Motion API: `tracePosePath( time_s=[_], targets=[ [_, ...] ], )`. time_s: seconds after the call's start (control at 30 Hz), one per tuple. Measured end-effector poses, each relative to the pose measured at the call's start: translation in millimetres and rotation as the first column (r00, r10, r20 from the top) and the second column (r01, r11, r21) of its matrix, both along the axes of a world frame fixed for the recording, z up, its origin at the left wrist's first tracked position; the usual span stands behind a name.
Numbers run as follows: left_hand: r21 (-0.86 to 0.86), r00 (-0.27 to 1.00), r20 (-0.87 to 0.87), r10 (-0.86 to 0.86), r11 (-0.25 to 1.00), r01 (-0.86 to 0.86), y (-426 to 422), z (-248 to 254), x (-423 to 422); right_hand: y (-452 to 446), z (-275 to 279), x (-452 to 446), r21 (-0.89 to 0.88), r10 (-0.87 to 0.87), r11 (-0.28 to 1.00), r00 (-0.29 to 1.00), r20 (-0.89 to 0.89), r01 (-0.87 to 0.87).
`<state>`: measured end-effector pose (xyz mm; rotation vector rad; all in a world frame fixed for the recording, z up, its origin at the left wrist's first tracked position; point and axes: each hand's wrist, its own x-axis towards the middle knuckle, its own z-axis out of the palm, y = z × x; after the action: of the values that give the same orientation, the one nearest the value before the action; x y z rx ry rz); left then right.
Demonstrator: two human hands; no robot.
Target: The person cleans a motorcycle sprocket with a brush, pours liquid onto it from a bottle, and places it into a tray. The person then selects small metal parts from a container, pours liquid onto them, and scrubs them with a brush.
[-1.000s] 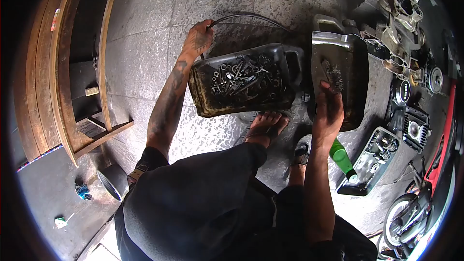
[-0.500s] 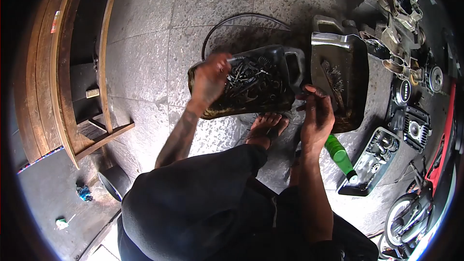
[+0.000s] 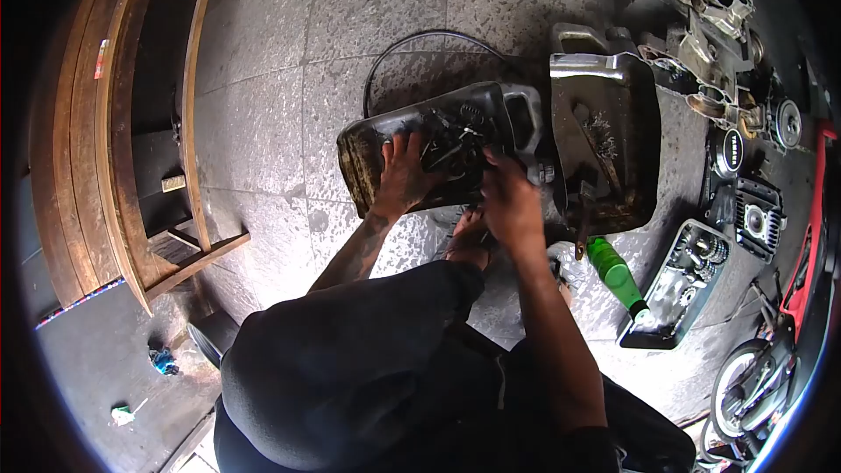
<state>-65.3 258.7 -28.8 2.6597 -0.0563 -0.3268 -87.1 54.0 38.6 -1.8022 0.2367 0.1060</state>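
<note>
Head view: left hand is splayed over the tray beside metal parts.

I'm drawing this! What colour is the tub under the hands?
The tub is mostly black, stained brownish; see the head view.

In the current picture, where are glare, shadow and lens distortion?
Head view: glare whitens the floor beside the left forearm; head view: shadow darkens the container beneath the left hand; head view: the wooden bench bows near the edge.

Blackened cut-open jerrycan, lying flat, handle intact, small metal parts inside
</note>
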Motion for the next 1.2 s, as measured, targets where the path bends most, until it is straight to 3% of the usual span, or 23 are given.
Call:
tracePosePath(
  time_s=[0.07,0.1,0.17,0.2,0.23,0.27,0.3,0.37,0.5,0.6,0.7,0.77,0.83,0.9,0.97,1.03,1.1,1.13,1.17,1.2],
  targets=[
    [0.0,0.996,0.076,-0.035,0.999,0.035,-2.3,6.0,1.7,18.1,-5.1,10.6,-0.274,0.206,0.941,0.978,-0.002,-0.199],
    [0.0,0.996,0.079,-0.034,0.999,0.035,-1.5,12.9,3.9,23.6,-9.8,17.8,-0.276,0.207,0.941,0.978,0.0,-0.199],
    [0.083,0.984,-0.081,0.157,0.985,-0.151,9.5,27.3,2.5,34.4,-18.1,27.5,-0.425,0.169,0.895,0.985,0.043,-0.135],
    [0.082,0.987,-0.016,0.163,0.984,-0.161,17.7,24.9,-3.1,36.7,-19.2,29.6,-0.434,0.16,0.892,0.986,0.039,-0.128],
    [0.068,0.986,0.049,0.162,0.984,-0.165,23.8,19.4,-9.4,35.2,-19.5,32.0,-0.425,0.132,0.892,0.988,-0.081,-0.154],
    [-0.003,0.994,0.077,0.073,0.997,-0.073,25.3,14.8,-15.7,32.3,-19.5,31.8,-0.418,0.097,0.892,0.974,-0.203,-0.175],
    [0.028,0.993,0.112,0.022,0.999,-0.025,27.3,2.5,-23.0,33.0,-19.9,31.0,-0.443,0.074,0.882,0.975,-0.209,-0.162],
    [0.105,0.998,-0.046,0.051,0.993,-0.046,4.1,28.7,-25.0,41.8,-21.0,26.3,-0.538,0.091,0.804,0.946,-0.31,-0.254],
    [0.133,0.996,-0.074,-0.057,0.989,0.067,12.4,2.5,-25.2,46.9,-24.8,27.8,-0.6,0.1,0.74,0.932,-0.348,-0.304],
    [0.196,0.985,-0.171,0.035,0.981,-0.001,18.1,-0.3,-18.1,48.4,-29.3,27.7,-0.537,0.124,0.797,0.945,-0.303,-0.277],
    [0.129,0.981,-0.192,0.037,0.992,-0.012,15.3,6.6,-11.8,38.4,-27.9,23.9,-0.546,0.163,0.786,0.949,-0.269,-0.29],
    [-0.115,0.959,-0.258,0.114,0.982,-0.148,16.6,6.9,-12.4,32.5,-28.6,25.4,-0.475,0.185,0.837,0.958,-0.22,-0.271],
    [-0.06,0.964,-0.232,0.128,0.988,-0.146,15.3,14.0,-10.0,28.1,-31.3,28.4,-0.477,0.17,0.844,0.966,-0.194,-0.244],
    [-0.21,0.946,-0.273,0.174,0.949,-0.235,16.3,13.8,-8.6,20.7,-35.4,30.8,-0.361,0.194,0.897,0.96,-0.201,-0.256],
    [-0.213,0.942,-0.282,0.18,0.946,-0.244,13.5,13.3,-7.3,27.1,-39.1,28.3,-0.373,0.182,0.898,0.968,-0.171,-0.235],
    [-0.206,0.937,-0.292,0.191,0.944,-0.257,23.3,-2.2,-7.2,46.6,-41.1,20.3,-0.682,0.004,0.731,0.999,0.047,0.029],
    [-0.516,0.922,-0.359,0.147,0.792,-0.327,43.5,-42.6,-13.3,48.9,-46.0,20.5,-0.661,0.031,0.75,0.999,0.036,0.001],
    [-0.508,0.919,-0.362,0.155,0.794,-0.334,40.3,-24.1,-9.7,47.0,-47.9,21.9,-0.647,0.05,0.762,0.998,0.03,-0.018],
    [-0.598,0.803,-0.563,0.196,0.574,-0.559,35.8,-5.7,-5.0,40.9,-50.2,25.7,-0.642,0.054,0.766,0.998,0.028,-0.024],
    [-0.59,0.651,-0.741,0.163,0.306,-0.747,32.3,8.5,-2.8,31.0,-48.9,31.1,-0.483,0.05,0.872,0.995,-0.081,-0.084]
  ],
)
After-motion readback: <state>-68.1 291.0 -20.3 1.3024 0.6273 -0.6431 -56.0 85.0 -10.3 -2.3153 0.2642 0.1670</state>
